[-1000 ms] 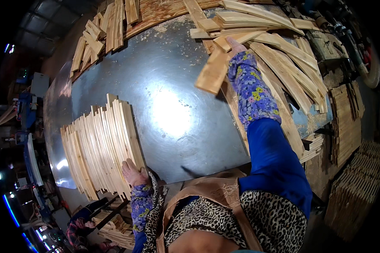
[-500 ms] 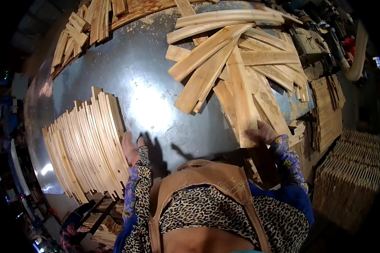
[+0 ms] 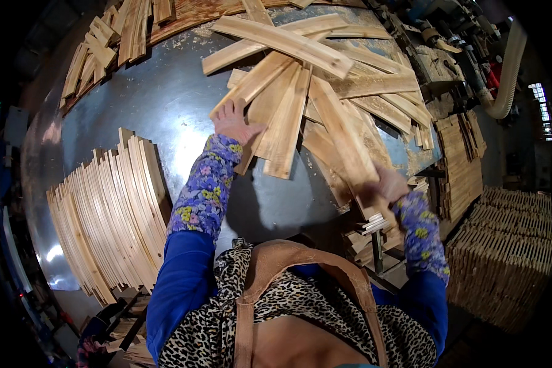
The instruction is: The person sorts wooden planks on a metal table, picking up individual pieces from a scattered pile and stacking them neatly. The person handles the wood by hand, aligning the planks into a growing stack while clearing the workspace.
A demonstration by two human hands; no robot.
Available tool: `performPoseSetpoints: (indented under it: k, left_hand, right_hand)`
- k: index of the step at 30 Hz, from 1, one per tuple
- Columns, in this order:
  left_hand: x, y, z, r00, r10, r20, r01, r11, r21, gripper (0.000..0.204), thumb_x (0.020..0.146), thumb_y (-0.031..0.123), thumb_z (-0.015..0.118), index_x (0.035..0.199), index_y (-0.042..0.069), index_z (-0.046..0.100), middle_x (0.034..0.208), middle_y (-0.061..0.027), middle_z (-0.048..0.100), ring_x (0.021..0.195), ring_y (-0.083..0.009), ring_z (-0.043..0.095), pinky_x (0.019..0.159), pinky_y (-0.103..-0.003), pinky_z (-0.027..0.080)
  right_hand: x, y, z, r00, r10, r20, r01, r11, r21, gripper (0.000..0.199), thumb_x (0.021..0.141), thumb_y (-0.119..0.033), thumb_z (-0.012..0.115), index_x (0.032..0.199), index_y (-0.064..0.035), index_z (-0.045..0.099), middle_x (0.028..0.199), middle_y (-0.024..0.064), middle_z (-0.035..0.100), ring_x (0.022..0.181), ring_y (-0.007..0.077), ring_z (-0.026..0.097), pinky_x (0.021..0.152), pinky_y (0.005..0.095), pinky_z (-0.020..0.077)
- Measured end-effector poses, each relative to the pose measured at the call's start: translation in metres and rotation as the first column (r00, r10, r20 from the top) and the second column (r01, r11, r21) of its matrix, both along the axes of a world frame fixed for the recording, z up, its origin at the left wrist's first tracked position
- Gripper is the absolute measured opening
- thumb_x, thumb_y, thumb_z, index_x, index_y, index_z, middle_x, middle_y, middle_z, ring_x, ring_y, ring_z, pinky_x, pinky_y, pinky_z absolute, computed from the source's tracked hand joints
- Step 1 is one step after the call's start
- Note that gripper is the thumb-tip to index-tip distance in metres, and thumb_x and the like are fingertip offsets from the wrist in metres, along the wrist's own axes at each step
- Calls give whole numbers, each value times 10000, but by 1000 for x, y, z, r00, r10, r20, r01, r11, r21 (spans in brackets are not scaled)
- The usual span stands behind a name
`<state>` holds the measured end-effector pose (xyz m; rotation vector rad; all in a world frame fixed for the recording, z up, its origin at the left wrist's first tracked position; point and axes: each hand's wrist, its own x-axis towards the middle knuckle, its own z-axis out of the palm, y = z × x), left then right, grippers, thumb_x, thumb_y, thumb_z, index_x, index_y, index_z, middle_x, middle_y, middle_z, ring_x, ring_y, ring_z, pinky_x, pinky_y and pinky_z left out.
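My left hand (image 3: 234, 122) reaches over the metal table (image 3: 159, 116) and lies on the near ends of pale wooden slats (image 3: 276, 104) in a loose fan-shaped heap. My right hand (image 3: 383, 185) is closed on the near end of one long slat (image 3: 340, 132) that slants up and left over the heap. Both forearms wear blue flowered sleeve covers.
A neat row of slats (image 3: 107, 214) stands on edge at the table's left. More slats (image 3: 104, 43) lie along the far edge. Stacked slats (image 3: 503, 245) fill the floor at right, beside a machine with a pale hose (image 3: 509, 67).
My left hand left the standing row at the table's near left and reached forward onto the heap. My right hand has taken hold of a long slat at the right.
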<state>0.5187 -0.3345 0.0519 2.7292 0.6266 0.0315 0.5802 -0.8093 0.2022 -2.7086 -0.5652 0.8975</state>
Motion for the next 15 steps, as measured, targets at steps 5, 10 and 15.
performPoseSetpoints:
  k: [5, 10, 15]
  left_hand:
    - [26, 38, 4, 981, 96, -167, -116, 986, -116, 1102, 809, 763, 776, 1635, 109, 455, 1641, -217, 467, 1544, -430, 406, 1286, -625, 283]
    - [-1, 38, -25, 970, 237, -55, -226, 963, 147, 1036, 829, 677, 784, 1636, 119, 453, 1581, -227, 535, 1453, -404, 524, 1221, -520, 429]
    - [15, 51, 12, 968, 108, -225, -142, 980, -141, 1026, 785, 648, 794, 1591, 99, 474, 1404, -270, 662, 1303, -453, 673, 1145, -514, 518]
  right_hand:
    - [84, 4, -12, 924, 135, 359, -57, 974, -218, 783, 946, -447, 745, 1621, -112, 532, 1309, 248, 740, 1250, 430, 683, 1094, 523, 540]
    - [98, 160, -2, 701, 190, 687, -305, 951, 48, 856, 902, -491, 793, 1617, -100, 532, 1510, 239, 626, 1391, 439, 590, 1184, 515, 474]
    - [168, 292, -4, 779, 190, 597, -210, 977, -38, 975, 835, -513, 843, 1649, -116, 482, 1621, 276, 507, 1450, 460, 556, 1218, 511, 466]
